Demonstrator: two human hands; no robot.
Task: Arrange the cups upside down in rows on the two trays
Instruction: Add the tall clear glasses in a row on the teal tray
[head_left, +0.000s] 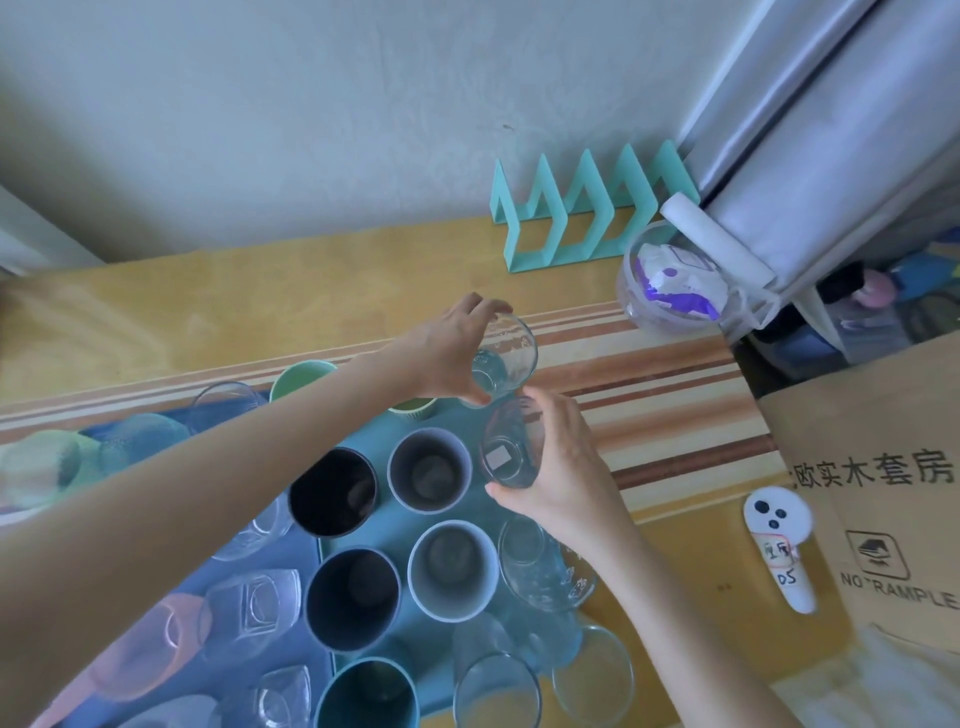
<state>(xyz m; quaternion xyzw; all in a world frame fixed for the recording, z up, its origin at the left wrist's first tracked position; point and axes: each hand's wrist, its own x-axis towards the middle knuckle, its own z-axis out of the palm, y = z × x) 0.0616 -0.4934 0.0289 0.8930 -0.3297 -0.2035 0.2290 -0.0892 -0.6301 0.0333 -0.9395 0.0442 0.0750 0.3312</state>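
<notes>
Teal zigzag rack (582, 218) against the wall on the wooden surface (260, 306); clear tub (670, 291) holding a purple-and-white packet; cardboard box (883, 467) at right; white controller (779, 545) lying beside it.

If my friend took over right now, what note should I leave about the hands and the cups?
Left hand: grip on a clear glass, held past the far end of the teal tray.
Right hand: grip on a second glass at that tray's far right edge.
Cups crowd the teal tray and the blue tray.
Done: little; the grey cups show open mouths.
Left: turn them over, line up rows.
</notes>
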